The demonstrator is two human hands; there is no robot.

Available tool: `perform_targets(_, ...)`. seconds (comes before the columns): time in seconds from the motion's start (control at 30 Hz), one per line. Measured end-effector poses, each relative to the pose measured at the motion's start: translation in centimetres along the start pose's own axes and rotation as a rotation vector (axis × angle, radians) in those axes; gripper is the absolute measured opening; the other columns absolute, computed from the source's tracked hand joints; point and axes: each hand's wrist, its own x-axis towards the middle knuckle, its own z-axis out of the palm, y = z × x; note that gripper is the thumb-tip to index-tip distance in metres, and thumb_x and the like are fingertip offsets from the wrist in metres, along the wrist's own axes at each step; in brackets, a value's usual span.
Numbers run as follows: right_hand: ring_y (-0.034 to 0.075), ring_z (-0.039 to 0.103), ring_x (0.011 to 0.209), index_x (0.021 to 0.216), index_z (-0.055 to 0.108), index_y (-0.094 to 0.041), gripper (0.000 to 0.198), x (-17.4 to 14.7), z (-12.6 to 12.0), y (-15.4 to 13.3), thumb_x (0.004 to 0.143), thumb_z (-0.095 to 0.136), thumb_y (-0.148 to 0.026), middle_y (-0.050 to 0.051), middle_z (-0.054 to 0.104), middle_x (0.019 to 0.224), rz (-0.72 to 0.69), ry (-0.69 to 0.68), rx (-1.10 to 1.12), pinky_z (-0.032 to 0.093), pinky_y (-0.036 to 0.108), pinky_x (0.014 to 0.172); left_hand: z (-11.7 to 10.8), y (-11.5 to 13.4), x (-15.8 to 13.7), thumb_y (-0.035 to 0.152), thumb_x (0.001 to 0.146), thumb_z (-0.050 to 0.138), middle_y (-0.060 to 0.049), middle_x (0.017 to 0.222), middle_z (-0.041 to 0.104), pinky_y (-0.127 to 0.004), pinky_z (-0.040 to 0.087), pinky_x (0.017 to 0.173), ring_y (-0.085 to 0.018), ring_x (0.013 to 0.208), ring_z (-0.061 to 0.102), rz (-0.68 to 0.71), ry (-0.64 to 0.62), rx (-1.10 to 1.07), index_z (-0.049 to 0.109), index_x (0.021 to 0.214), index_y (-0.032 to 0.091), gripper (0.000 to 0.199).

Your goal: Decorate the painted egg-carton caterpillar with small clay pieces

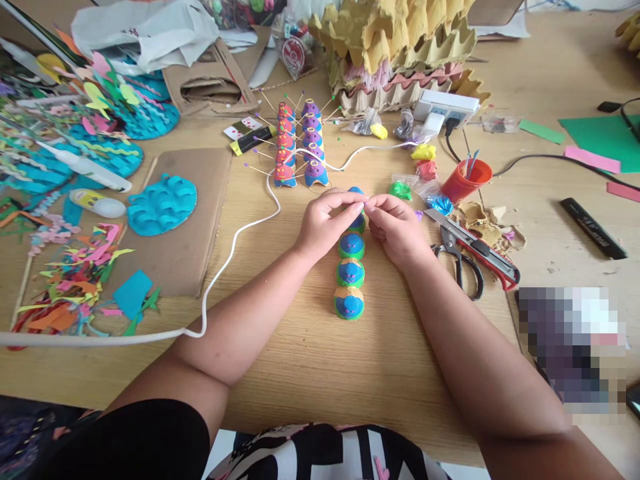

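the left hand (327,217) and right hand (395,227) pinch what seems a tiny purple piece (365,205) over the blue-green row (351,247), inward from the worktop's (295,363) front edge. slack fingertips could drop it; low hands could dent the row.

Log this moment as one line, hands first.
left hand: fingertips pinched; right hand: fingertips pinched, meeting left's; anything held: too small to tell; blue-green cup row: partly behind hands; utility knife, scissors: right of hands

That table (300,373) looks smooth wood, the egg trays (395,50) rough pulp, the cup (460,185) shiny plastic, the blue domes (351,272) matt
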Motion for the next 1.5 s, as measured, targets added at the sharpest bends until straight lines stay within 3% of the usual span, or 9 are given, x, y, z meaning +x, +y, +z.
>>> perform_targets(0.7, 0.006, 0.031, 0.051, 0.084, 0.070, -0.021, 0.047, 0.08, -0.01, 0.13, 0.072, 0.099, -0.057, -0.009, 0.046, 0.058, -0.009, 0.005, -0.001, 0.017, 0.026, 0.050, 0.08, -0.39, -0.06, 0.029, 0.094, 0.080, -0.003, 0.102, 0.087, -0.032, 0.062, 0.100, -0.018, 0.102, 0.079, -0.027, 0.049, 0.020, 0.088, 0.099, 0.024, 0.010)
perform_targets(1.13, 0.005, 0.030, 0.051, 0.085, 0.071, -0.020, 0.051, 0.18, 0.07, 0.13, 0.068, 0.100, -0.059, -0.009, 0.049, 0.059, 0.007, 0.025, -0.017, 0.017, 0.025, 0.050, 0.05, -0.22, 0.03, 0.027, 0.093, 0.080, -0.002, 0.096, 0.086, -0.030, 0.062, 0.094, -0.016, 0.096, 0.079, -0.002, 0.051, 0.023, 0.087, 0.096, 0.024, 0.008)
perform_targets(1.5, 0.005, 0.032, 0.053, 0.083, 0.071, -0.021, 0.051, 0.20, 0.13, 0.06, 0.066, 0.101, -0.058, -0.008, 0.053, 0.063, 0.007, 0.033, -0.001, 0.021, 0.026, 0.051, 0.04, -0.17, 0.07, 0.029, 0.094, 0.079, -0.003, 0.100, 0.087, -0.033, 0.062, 0.099, -0.018, 0.101, 0.079, -0.005, 0.035, 0.031, 0.087, 0.097, 0.024, 0.009)
